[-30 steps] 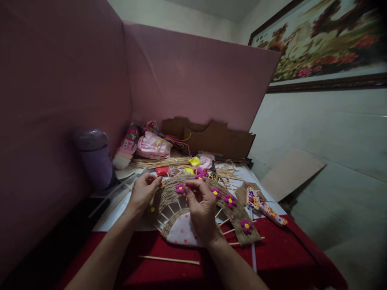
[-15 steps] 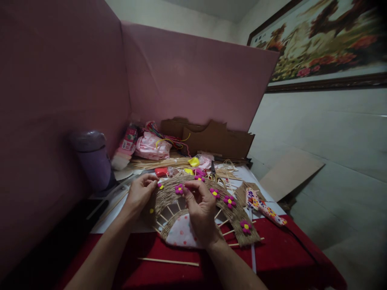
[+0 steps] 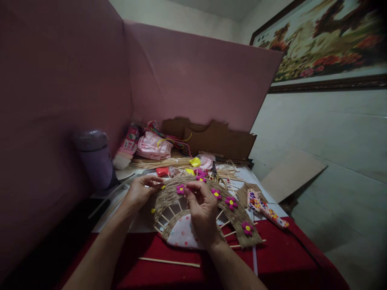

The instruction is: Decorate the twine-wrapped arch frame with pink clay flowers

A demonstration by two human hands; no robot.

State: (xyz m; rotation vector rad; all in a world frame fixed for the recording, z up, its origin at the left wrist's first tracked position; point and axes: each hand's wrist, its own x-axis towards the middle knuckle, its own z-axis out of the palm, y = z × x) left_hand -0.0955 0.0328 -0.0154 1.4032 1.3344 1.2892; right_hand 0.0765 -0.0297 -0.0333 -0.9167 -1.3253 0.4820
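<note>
A fan-shaped piece of woven twine (image 3: 169, 197) on thin sticks lies before me, with a dotted cloth half-circle (image 3: 183, 231) at its base. Magenta clay flowers with yellow centres, such as the one at the lower right (image 3: 247, 228), sit along its band. At the band's upper left, my left hand (image 3: 141, 194) has its fingertips drawn together against a yellow clay dot (image 3: 163, 187). My right hand (image 3: 202, 209) is held in a pinch over the middle, close to another flower (image 3: 180, 189). Whatever lies between the fingertips of either hand is hidden.
One loose stick (image 3: 169, 262) rests on the red cloth (image 3: 211, 270). Scissors (image 3: 215, 177), clay packets (image 3: 163, 172) and bundled sticks are behind the weave. A patterned glue gun (image 3: 266, 209) with its cord lies right; a purple tumbler (image 3: 95, 165) stands left.
My left fingers have moved slightly right onto the yellow dot and now cover the magenta bit beside it. The right hand keeps its pinch. The whole view has shifted slightly.
</note>
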